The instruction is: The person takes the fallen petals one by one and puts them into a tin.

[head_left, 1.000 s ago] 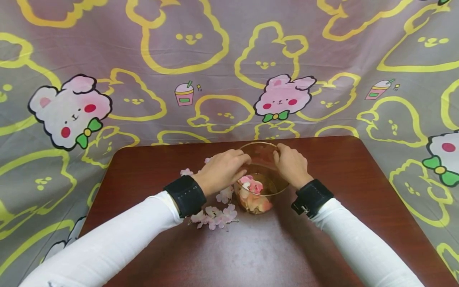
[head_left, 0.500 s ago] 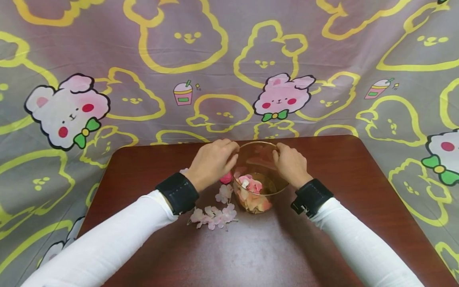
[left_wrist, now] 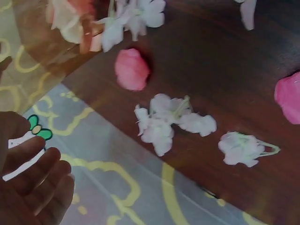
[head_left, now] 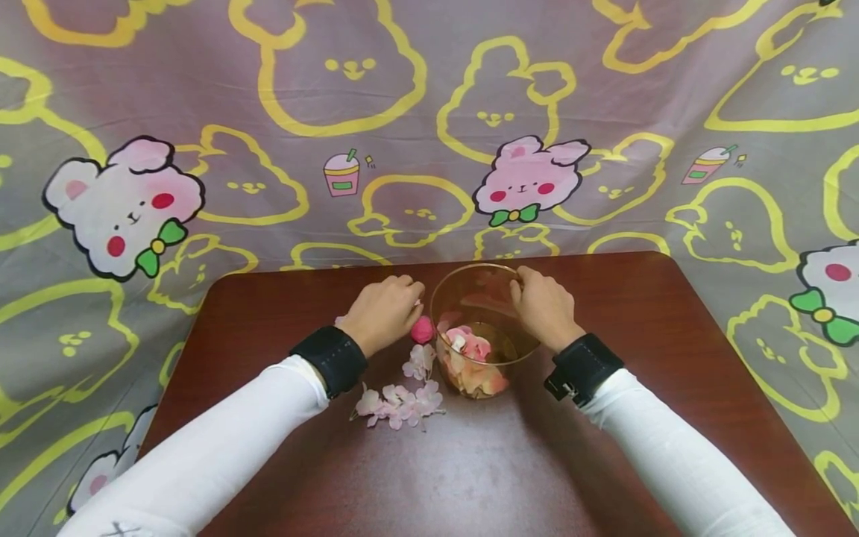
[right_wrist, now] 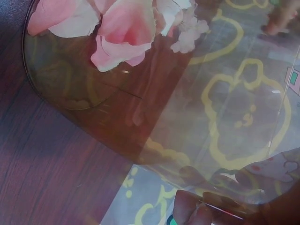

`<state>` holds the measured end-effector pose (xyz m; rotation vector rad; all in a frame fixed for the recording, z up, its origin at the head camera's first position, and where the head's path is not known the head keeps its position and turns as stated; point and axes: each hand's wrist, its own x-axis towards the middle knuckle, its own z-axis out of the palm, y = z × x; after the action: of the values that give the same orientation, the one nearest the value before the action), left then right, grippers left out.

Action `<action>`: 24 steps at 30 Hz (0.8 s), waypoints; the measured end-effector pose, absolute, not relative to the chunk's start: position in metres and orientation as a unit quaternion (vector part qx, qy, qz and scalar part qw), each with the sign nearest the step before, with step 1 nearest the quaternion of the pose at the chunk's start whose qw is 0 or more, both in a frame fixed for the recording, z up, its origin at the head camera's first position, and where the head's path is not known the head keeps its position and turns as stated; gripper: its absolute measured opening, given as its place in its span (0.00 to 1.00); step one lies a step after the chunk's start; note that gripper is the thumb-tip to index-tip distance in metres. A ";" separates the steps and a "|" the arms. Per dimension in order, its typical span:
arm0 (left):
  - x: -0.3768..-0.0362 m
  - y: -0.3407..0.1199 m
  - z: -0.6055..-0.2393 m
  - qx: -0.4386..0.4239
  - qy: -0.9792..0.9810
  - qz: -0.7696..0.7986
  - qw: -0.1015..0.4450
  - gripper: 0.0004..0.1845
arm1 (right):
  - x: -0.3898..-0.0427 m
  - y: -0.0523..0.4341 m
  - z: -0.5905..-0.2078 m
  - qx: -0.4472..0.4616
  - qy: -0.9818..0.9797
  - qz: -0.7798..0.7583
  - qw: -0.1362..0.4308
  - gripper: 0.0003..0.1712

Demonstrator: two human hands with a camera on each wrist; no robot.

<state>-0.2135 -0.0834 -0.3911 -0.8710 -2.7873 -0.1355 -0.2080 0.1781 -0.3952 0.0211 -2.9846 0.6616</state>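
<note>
The right hand (head_left: 545, 307) holds the rim of the clear glass bowl full of pink petals (head_left: 485, 332), its grip curled on the edge. The bowl stands in the middle of the dark brown surface (head_left: 604, 447). The left hand (head_left: 384, 313) rests beside it with fingers loosely bent, holding nothing, near a small pink flower bud (head_left: 422, 330) and pale blossoms (head_left: 401, 403).

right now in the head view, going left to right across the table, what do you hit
left hand → pink ball → glass bowl with petals → right hand gripping the bowl's rim
</note>
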 end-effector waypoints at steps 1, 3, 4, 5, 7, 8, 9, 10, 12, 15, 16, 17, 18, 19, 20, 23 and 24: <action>-0.214 -0.084 -0.395 -0.298 -0.948 -0.046 0.103 0.08 | -0.208 0.179 -0.395 0.006 -0.976 0.216 0.043 0.12; -0.216 -0.084 -0.402 -0.294 -0.950 -0.049 0.091 0.07 | -0.208 0.179 -0.395 0.004 -0.976 0.215 0.042 0.12; -0.216 -0.084 -0.406 -0.290 -0.952 -0.050 0.086 0.07 | -0.208 0.179 -0.395 0.004 -0.976 0.215 0.042 0.12; -0.217 -0.084 -0.410 -0.286 -0.953 -0.051 0.082 0.07 | -0.208 0.179 -0.395 0.004 -0.976 0.215 0.041 0.12; -0.218 -0.085 -0.417 -0.275 -0.958 -0.052 0.068 0.06 | -0.208 0.179 -0.395 0.004 -0.976 0.215 0.041 0.12; -0.219 -0.085 -0.421 -0.270 -0.960 -0.051 0.060 0.07 | -0.208 0.179 -0.395 0.004 -0.976 0.215 0.040 0.12; -0.219 -0.085 -0.424 -0.267 -0.961 -0.048 0.053 0.08 | -0.208 0.179 -0.395 0.004 -0.976 0.215 0.040 0.12; -0.219 -0.085 -0.427 -0.264 -0.962 -0.046 0.045 0.09 | -0.208 0.178 -0.395 0.004 -0.976 0.214 0.040 0.12; -0.219 -0.084 -0.433 -0.261 -0.964 -0.047 0.023 0.12 | -0.209 0.178 -0.395 0.001 -0.976 0.212 0.039 0.12; -0.218 -0.081 -0.440 -0.260 -0.964 -0.056 -0.009 0.15 | -0.209 0.179 -0.395 0.001 -0.977 0.212 0.037 0.12; -0.218 -0.080 -0.443 -0.260 -0.964 -0.059 -0.017 0.15 | -0.209 0.178 -0.395 0.001 -0.977 0.212 0.037 0.12; -0.218 -0.079 -0.445 -0.260 -0.963 -0.062 -0.027 0.15 | -0.209 0.179 -0.395 0.002 -0.977 0.211 0.038 0.12; -0.219 -0.078 -0.447 -0.262 -0.962 -0.064 -0.034 0.15 | -0.209 0.178 -0.395 0.002 -0.977 0.211 0.038 0.12; -0.219 -0.077 -0.449 -0.263 -0.962 -0.064 -0.041 0.16 | -0.209 0.179 -0.395 0.003 -0.977 0.212 0.038 0.12; -0.219 -0.076 -0.451 -0.265 -0.961 -0.062 -0.047 0.16 | -0.209 0.178 -0.395 0.003 -0.977 0.211 0.039 0.12; -0.220 -0.074 -0.455 -0.271 -0.959 -0.055 -0.063 0.18 | -0.210 0.178 -0.396 0.003 -0.977 0.211 0.041 0.11; -0.220 -0.075 -0.456 -0.274 -0.958 -0.052 -0.065 0.18 | -0.210 0.178 -0.396 0.004 -0.977 0.211 0.041 0.11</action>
<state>-0.2198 -0.0749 -0.4564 -0.8980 -3.1419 -0.1707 -0.2098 0.1782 -0.3956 0.0114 -2.9901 0.6463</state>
